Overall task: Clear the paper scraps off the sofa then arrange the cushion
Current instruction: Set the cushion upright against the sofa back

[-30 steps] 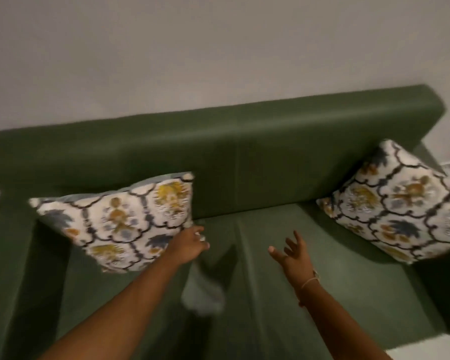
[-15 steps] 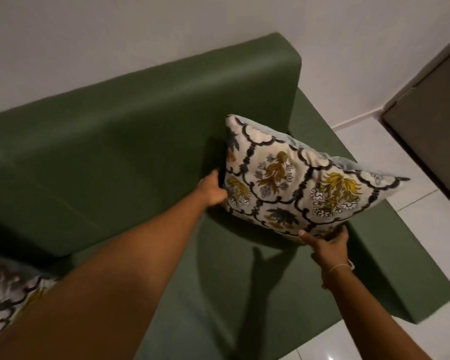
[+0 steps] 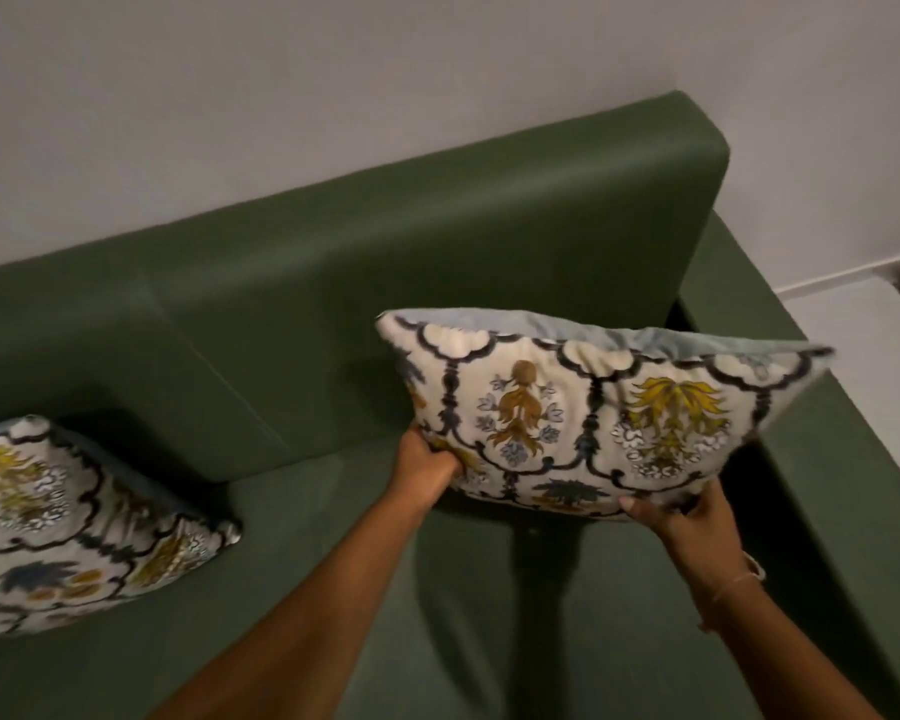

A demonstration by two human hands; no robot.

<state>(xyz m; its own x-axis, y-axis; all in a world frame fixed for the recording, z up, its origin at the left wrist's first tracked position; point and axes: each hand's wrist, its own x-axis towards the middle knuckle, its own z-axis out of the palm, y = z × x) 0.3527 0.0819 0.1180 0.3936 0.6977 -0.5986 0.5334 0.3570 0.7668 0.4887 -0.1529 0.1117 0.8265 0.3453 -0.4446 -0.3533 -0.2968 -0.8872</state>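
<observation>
A patterned cushion [image 3: 593, 418], cream with dark tracery and yellow and blue flowers, is held above the right half of the green sofa [image 3: 333, 262]. My left hand [image 3: 427, 467] grips its lower left corner. My right hand [image 3: 681, 522] grips its bottom edge near the right end. The cushion stands roughly upright, its pale blue back showing along the top. A second cushion [image 3: 68, 527] of the same pattern lies at the sofa's left end. No paper scraps show on the seat.
The sofa's right armrest [image 3: 827, 459] is just right of the held cushion. Behind the backrest is a plain light wall [image 3: 333, 96]. White floor tiles [image 3: 868, 366] and a skirting line show at the far right.
My left hand left the left cushion and both hands took hold of the right cushion, lifting it off the seat. The view swung right, then back a little left.
</observation>
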